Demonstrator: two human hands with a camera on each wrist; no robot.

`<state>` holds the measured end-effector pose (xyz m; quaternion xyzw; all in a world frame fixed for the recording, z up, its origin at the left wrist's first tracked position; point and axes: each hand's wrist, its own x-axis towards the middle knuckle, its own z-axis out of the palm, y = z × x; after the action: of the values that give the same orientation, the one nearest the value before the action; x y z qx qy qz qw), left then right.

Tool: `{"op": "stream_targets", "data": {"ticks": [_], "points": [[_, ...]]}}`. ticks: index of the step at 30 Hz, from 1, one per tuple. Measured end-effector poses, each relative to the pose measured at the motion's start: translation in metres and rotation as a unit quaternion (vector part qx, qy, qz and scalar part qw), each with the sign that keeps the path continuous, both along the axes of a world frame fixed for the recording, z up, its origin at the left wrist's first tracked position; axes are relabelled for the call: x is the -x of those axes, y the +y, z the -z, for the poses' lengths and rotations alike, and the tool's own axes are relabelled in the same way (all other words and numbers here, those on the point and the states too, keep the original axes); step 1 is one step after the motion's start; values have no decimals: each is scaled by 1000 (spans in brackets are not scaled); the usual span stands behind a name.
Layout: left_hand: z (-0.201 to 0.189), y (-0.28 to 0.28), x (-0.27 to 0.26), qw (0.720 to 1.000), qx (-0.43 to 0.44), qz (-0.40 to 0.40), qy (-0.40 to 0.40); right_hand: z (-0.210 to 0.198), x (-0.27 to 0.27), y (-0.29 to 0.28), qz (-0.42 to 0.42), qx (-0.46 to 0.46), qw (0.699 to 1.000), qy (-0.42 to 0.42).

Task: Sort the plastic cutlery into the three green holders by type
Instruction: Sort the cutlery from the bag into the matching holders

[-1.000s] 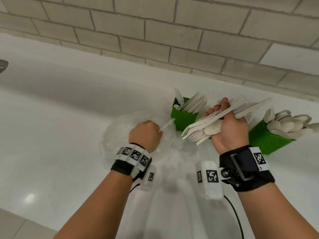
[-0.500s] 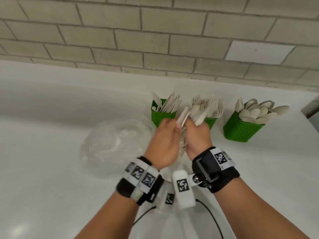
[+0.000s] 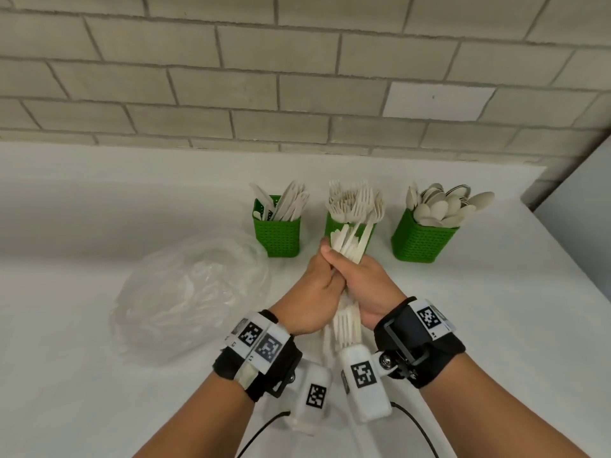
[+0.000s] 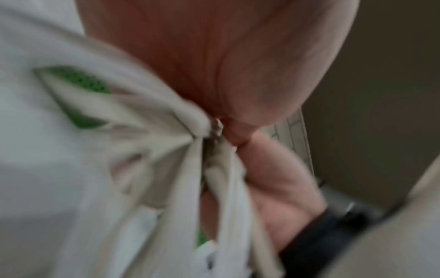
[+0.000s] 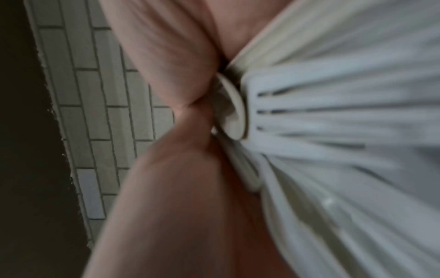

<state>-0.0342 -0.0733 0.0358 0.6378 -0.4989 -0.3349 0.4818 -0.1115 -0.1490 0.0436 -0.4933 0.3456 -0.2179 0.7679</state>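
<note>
A: Three green holders are seen in a row at the far side of the white counter (image 3: 496, 325), well apart from each other. Knives are stood in the left holder (image 3: 277, 234), forks in the middle holder (image 3: 330, 231), spoons in the right holder (image 3: 421, 241).

B: And the loose cutlery?

A: One mixed bundle of cutlery (image 3: 350, 246) is gripped between both hands, near side of the middle holder and just in front of it. Handles are pointed up and away; fork tines are seen below the hands, toward the wrists.

B: Finger state?

A: The left hand (image 3: 314, 292) is wrapped round the bundle from the left, fingers curled and pressed together. The right hand (image 3: 367, 285) is closed round it from the right, thumb laid over the top. Both hands are in contact. In the right wrist view, tines (image 5: 309, 112) and a spoon edge (image 5: 235, 109) are noted against the palm, blurred.

B: Anything else?

A: A crumpled clear plastic bag (image 3: 195, 292) is lying on the counter, left of the hands, with pale cutlery shapes faintly seen inside. A grey tiled wall (image 3: 297, 77) is behind the holders.
</note>
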Motion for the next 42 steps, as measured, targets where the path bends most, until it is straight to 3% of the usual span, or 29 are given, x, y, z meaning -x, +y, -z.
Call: {"op": "stream_targets", "data": {"ticks": [3, 4, 5, 6, 7, 8, 9, 10, 12, 13, 15, 17, 19, 21, 24, 28, 30, 35, 38, 40, 42], "points": [[-9, 10, -3, 979, -75, 78, 172, -2, 13, -11, -42, 18, 999, -3], [-13, 16, -7, 982, -74, 64, 161, -3, 18, -14, -70, 62, 995, 21], [-18, 21, -13, 995, -56, 23, 77, -2, 21, -18, -104, 129, 984, 65], [-22, 24, -20, 997, -32, -20, -65, -3, 24, -19, -151, 205, 960, 114], [-26, 25, -25, 971, -4, -30, -238, -3, 26, -20, -200, 270, 927, 167], [-28, 23, -27, 921, 13, -9, -389, -3, 24, -19, -247, 319, 890, 213], [-31, 21, -23, 873, 4, 31, -486, -3, 23, -17, -286, 362, 851, 248], [-29, 17, -18, 840, -15, 67, -539, -5, 21, -14, -327, 419, 798, 284], [-17, 9, -8, 807, -33, 109, -580, -11, 15, -7, -384, 490, 711, 327], [-12, 3, -8, 801, -37, 104, -588, -12, 14, -7, -378, 485, 722, 316], [-5, -6, -10, 788, -45, 74, -610, -8, 12, -13, -330, 439, 790, 273], [-7, -13, -11, 775, -86, 69, -623, -7, 14, -17, -298, 392, 831, 260], [-8, -15, -9, 754, -134, 74, -639, -9, 17, -19, -298, 352, 848, 259], [-1, -13, -12, 746, -155, 78, -643, -17, 20, -20, -313, 339, 846, 267], [7, -8, -24, 762, -153, 69, -626, -27, 27, -36, -314, 309, 849, 291], [9, -3, -36, 827, -136, 26, -545, -39, 37, -60, -268, 296, 883, 248], [10, -4, -33, 836, -121, 20, -534, -39, 38, -63, -274, 314, 876, 244], [15, -10, -19, 828, -108, 24, -550, -26, 25, -54, -291, 392, 828, 275], [21, -13, -14, 855, -100, 2, -509, -20, 19, -51, -284, 438, 803, 287], [23, -12, -13, 884, -83, -21, -459, -21, 19, -52, -283, 420, 812, 290], [25, -10, -12, 892, -54, -24, -449, -24, 19, -52, -304, 389, 813, 309]]}}
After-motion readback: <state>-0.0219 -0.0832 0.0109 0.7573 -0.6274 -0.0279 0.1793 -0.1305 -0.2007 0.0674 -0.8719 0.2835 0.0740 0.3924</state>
